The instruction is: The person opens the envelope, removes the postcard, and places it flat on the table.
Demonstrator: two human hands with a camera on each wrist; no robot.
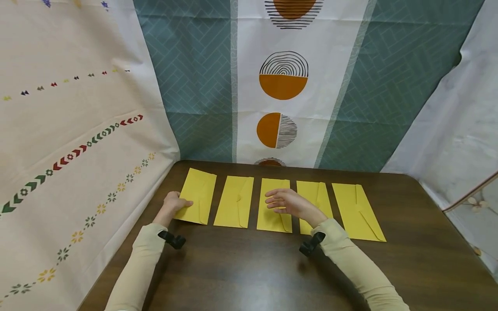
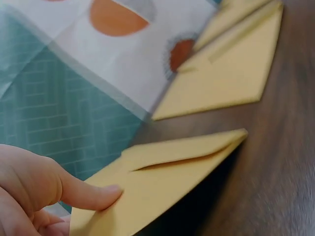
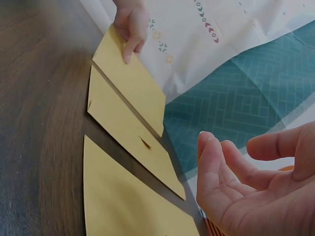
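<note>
Pinching the leftmost yellow envelope (image 1: 200, 190) at its left edge with your left hand (image 1: 172, 205). Your left thumb presses flat on the top face, other fingers are tucked behind; how far they reach under, can't tell. That envelope is at the far left of the row, tilted against the others, near edge raised off the brown wooden table (image 1: 233, 268) with a dark gap below it in the left wrist view.

Looks: plain matte yellow, upright rectangle, flap side up. Its flap edge stands slightly proud, throwing a thin shadow line. Colour reads paler in both wrist views.

Your right hand (image 1: 292, 204) hangs over the third envelope (image 1: 268, 220) and fourth envelope (image 1: 311, 189). Its fingers are loosely bent, thumb well apart from them: wide gap, relaxed.

Second envelope (image 1: 231, 203) is just right of the pinched one, lying flat. Its flap comes to a point mid-face; the right wrist view shows a small dark slit there. Fifth envelope (image 1: 355, 211) is at the right end, flat, seam running down then slanting to the near right corner.

Narrow wood strips show between the envelopes. Teal-and-white cloth (image 1: 194, 86) hangs behind the table.
</note>
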